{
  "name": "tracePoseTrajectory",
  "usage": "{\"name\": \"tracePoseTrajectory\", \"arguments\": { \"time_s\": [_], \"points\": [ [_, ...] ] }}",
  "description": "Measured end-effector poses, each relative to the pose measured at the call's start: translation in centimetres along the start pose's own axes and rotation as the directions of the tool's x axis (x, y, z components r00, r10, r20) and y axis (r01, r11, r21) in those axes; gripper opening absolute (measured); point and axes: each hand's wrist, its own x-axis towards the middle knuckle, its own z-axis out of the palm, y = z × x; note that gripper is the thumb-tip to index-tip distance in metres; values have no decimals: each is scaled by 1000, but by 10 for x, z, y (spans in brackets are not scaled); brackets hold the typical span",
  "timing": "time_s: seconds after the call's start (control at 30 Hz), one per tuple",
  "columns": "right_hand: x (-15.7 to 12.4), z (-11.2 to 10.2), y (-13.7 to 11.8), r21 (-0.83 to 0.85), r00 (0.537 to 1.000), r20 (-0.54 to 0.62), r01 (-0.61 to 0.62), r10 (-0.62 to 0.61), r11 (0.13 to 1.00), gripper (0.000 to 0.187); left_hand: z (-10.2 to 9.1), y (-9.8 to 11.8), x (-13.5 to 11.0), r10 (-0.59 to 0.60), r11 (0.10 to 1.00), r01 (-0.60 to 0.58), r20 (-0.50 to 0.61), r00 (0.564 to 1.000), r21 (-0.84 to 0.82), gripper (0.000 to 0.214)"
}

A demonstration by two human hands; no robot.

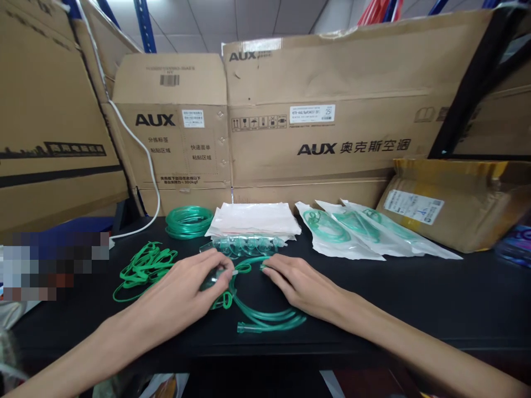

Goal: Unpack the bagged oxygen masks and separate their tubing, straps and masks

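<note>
Curling green tubing, mask apparently clear

Room between right hand and white pouches, cardboard panels behind.

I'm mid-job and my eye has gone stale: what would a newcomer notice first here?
Probably the bright green tubing curving between the left hand and right hand, with tangled green straps off to the left. Behind looms wide AUX-printed cardboard. On the right, three white-edged pouches with green contents lie fanned on the black tabletop.
</note>
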Motion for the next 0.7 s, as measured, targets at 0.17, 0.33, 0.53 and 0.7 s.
{"name": "tracePoseTrajectory", "arguments": {
  "time_s": [0.17,0.33,0.53,0.7],
  "points": [
    [4,-11,-6,-83,993,116,11,-1,997,38,3,-6,14,48,993,-44,-35,998,107,31],
    [-2,-39,-7,-120,996,92,30,-19,992,38,-10,27,16,258,944,-217,-145,955,250,29],
    [-52,-57,-13,-135,980,154,-106,127,985,39,13,63,5,347,923,-361,112,931,137,33],
    [-97,-48,-9,-189,972,180,-119,153,975,50,31,66,-2,387,887,-435,264,883,154,28]
  ]
}}
